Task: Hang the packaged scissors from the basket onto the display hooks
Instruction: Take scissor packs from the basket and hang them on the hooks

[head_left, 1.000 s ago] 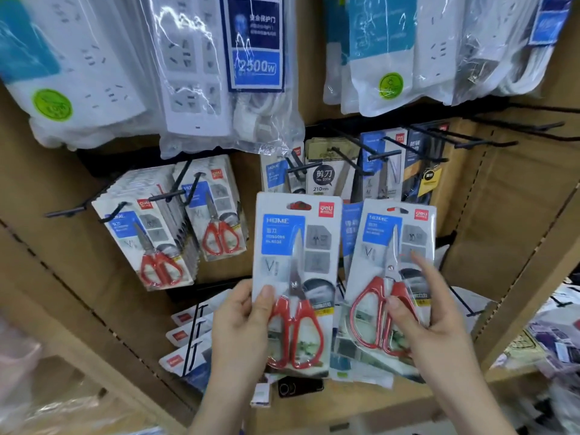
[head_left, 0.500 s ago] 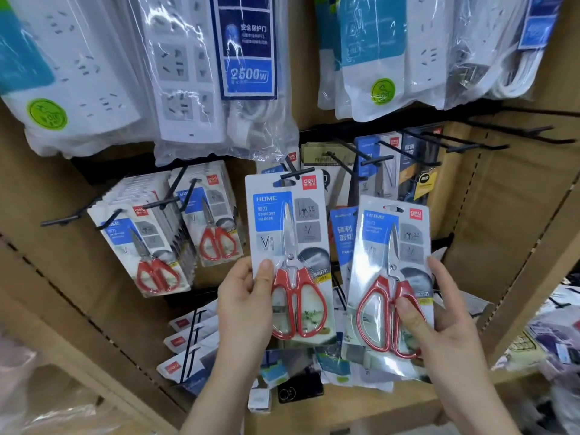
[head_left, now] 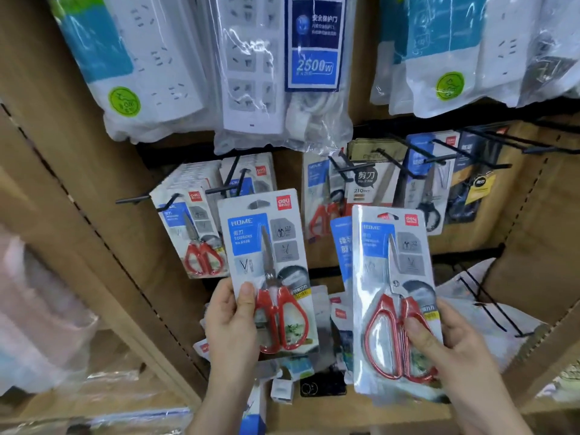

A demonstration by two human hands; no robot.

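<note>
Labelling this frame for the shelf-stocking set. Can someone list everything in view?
left-hand scissors pack: one, red handles, blue-white card, held up before the left hooks.
right-hand scissors pack: one, red handles, blue-white card, centre-right.
hung scissors packs: two stacks, red handles, left hooks.
other scissors packs: several, mixed colours, middle hooks.
hooks: several, black, middle row.
power strips: several, white, bagged, top row.
loose packs: several, mixed, lower shelf.
left hand: grips its pack's lower left.
right hand: grips its pack's lower right.
</note>
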